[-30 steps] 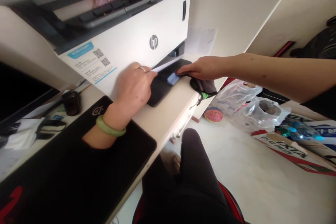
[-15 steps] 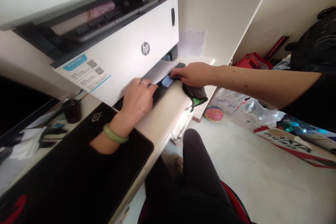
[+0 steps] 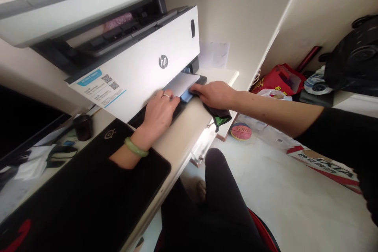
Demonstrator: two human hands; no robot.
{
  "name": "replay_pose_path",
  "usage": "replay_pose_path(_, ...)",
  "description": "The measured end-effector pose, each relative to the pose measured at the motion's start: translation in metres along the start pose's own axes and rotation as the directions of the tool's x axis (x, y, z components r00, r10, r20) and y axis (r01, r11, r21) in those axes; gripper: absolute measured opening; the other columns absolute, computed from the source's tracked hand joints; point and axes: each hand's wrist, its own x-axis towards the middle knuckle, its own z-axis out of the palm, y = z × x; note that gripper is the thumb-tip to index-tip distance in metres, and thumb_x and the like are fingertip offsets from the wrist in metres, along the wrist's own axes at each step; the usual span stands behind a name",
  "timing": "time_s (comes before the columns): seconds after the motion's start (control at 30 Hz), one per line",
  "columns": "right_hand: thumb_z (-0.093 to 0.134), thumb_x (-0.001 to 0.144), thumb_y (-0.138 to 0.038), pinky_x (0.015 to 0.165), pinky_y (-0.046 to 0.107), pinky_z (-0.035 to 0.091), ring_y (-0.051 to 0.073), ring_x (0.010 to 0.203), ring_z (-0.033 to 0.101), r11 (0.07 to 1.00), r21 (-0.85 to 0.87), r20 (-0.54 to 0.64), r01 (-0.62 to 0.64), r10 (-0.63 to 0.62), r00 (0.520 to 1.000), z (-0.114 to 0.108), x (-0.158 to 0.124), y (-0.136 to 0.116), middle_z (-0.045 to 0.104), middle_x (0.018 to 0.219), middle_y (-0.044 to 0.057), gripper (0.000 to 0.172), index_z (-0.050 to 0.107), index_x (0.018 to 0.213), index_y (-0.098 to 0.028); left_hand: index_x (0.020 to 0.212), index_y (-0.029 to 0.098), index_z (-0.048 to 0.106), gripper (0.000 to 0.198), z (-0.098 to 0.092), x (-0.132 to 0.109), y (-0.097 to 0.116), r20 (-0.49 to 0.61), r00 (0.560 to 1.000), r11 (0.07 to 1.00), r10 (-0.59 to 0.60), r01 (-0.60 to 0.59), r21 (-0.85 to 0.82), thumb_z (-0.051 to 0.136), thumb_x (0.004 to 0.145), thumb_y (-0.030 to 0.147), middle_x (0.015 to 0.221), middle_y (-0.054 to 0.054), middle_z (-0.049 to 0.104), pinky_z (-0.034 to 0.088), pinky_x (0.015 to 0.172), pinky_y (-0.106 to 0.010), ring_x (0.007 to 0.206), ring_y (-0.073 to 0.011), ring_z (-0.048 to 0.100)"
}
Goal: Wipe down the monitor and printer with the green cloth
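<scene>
A white HP printer [image 3: 147, 59] stands on the desk with its top part raised. White paper [image 3: 183, 82] lies in the low tray under its front, with a blue piece [image 3: 186, 95] at the paper's near edge. My left hand [image 3: 161, 112], with a ring and a green bangle, rests at the tray's left side, fingers curled against the paper's edge. At the tray's right front corner is my right hand [image 3: 215, 93], its thumb and fingers closed on the tray's edge by the blue piece. A dark pouch with green lining [image 3: 221, 120] hangs beneath my right hand.
A black mouse pad [image 3: 88, 189] covers the near desk. Left of it are a monitor [image 3: 26, 122], a dark mouse [image 3: 82, 126] and papers. On the floor at right are a small ball [image 3: 241, 130], a carton [image 3: 325, 165] and a red bag [image 3: 280, 80].
The view has shifted, so the printer appears slightly lower. More of the paper and blue piece shows between my hands. Both hands remain at the tray.
</scene>
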Motion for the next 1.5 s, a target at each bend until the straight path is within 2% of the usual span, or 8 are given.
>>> replay_pose_path(0.33,0.042,0.103,-0.028,0.074,0.037,0.043,0.032,0.099,0.076,0.999,0.044,0.001,-0.007,0.007,1.0,-0.002,0.003,-0.01,0.083,0.116,0.016,0.047,0.059,0.145,-0.02,0.126,0.007,0.06,0.032,-0.01,0.025,0.014,0.109,0.982,0.988,-0.152,0.149,0.038,0.041,0.101,0.005,0.119,-0.022,0.071,0.058,0.083,-0.041,0.111,-0.0344,0.072)
replay_pose_path(0.57,0.041,0.102,-0.03,0.087,0.039,0.056,0.029,0.1,0.078,0.941,0.335,-0.16,-0.053,0.112,0.981,0.009,-0.015,0.021,0.085,0.114,0.008,0.045,0.069,0.137,-0.025,0.136,0.004,0.058,0.035,-0.008,0.029,0.013,0.123,0.973,0.98,-0.194,0.199,-0.029,0.042,0.106,0.013,0.127,-0.024,0.071,0.06,0.085,-0.04,0.114,-0.0343,0.074)
replay_pose_path(0.73,0.047,0.1,-0.033,0.11,0.053,0.058,0.033,0.118,0.074,0.872,0.489,-0.425,-0.031,0.269,0.864,0.013,-0.008,0.063,0.077,0.128,0.014,0.043,0.076,0.131,-0.025,0.163,0.017,0.046,0.062,0.005,0.027,0.006,0.064,0.984,0.985,-0.163,0.167,-0.051,0.034,0.103,0.004,0.13,-0.021,0.07,0.061,0.081,-0.04,0.101,-0.0304,0.077)
replay_pose_path(0.9,0.057,0.094,-0.03,0.109,0.054,0.06,0.032,0.117,0.073,0.845,0.535,-0.526,0.013,0.321,0.787,0.018,0.017,0.065,0.072,0.132,0.017,0.042,0.075,0.131,-0.023,0.145,0.018,0.069,0.054,0.009,0.028,0.005,0.088,0.988,0.991,-0.129,0.131,-0.007,0.037,0.103,0.005,0.134,-0.022,0.067,0.062,0.084,-0.043,0.107,-0.0334,0.075)
replay_pose_path(1.07,0.058,0.1,-0.038,0.126,0.057,0.052,0.034,0.149,0.061,0.872,0.408,-0.43,0.272,-0.079,0.899,0.036,0.012,0.04,0.062,0.161,0.019,0.055,0.062,0.15,-0.016,0.159,0.014,0.059,0.06,0.007,0.029,0.008,0.114,0.982,0.989,-0.149,0.148,0.016,0.034,0.106,0.007,0.139,-0.022,0.07,0.062,0.095,-0.048,0.116,-0.0366,0.073)
replay_pose_path(1.2,0.035,0.112,-0.047,0.137,0.058,0.04,0.029,0.164,0.047,0.827,0.307,-0.355,0.472,-0.361,0.862,0.044,0.011,0.037,0.051,0.173,0.012,0.06,0.054,0.162,-0.02,0.161,0.014,0.057,0.059,0.009,0.029,0.008,0.103,0.984,0.989,-0.148,0.15,-0.01,0.033,0.107,0.01,0.146,-0.019,0.07,0.062,0.099,-0.049,0.118,-0.0367,0.072)
replay_pose_path(1.33,0.03,0.113,-0.054,0.137,0.054,0.04,0.027,0.162,0.05,0.801,0.29,-0.312,0.524,-0.439,0.843,0.041,0.04,0.049,0.054,0.171,0.009,0.064,0.055,0.162,-0.022,0.159,0.014,0.059,0.059,0.011,0.028,0.005,0.062,0.989,0.988,-0.137,0.141,-0.059,0.036,0.105,0.01,0.145,-0.02,0.072,0.061,0.101,-0.051,0.117,-0.0363,0.072)
replay_pose_path(1.5,0.032,0.111,-0.051,0.137,0.058,0.039,0.031,0.163,0.048,0.873,0.275,-0.269,0.404,-0.333,0.904,0.041,0.067,0.069,0.051,0.173,0.011,0.065,0.054,0.163,-0.018,0.159,0.016,0.06,0.06,0.012,0.027,0.004,0.049,0.988,0.986,-0.147,0.15,-0.071,0.04,0.103,0.01,0.142,-0.021,0.073,0.06,0.104,-0.049,0.118,-0.0349,0.073)
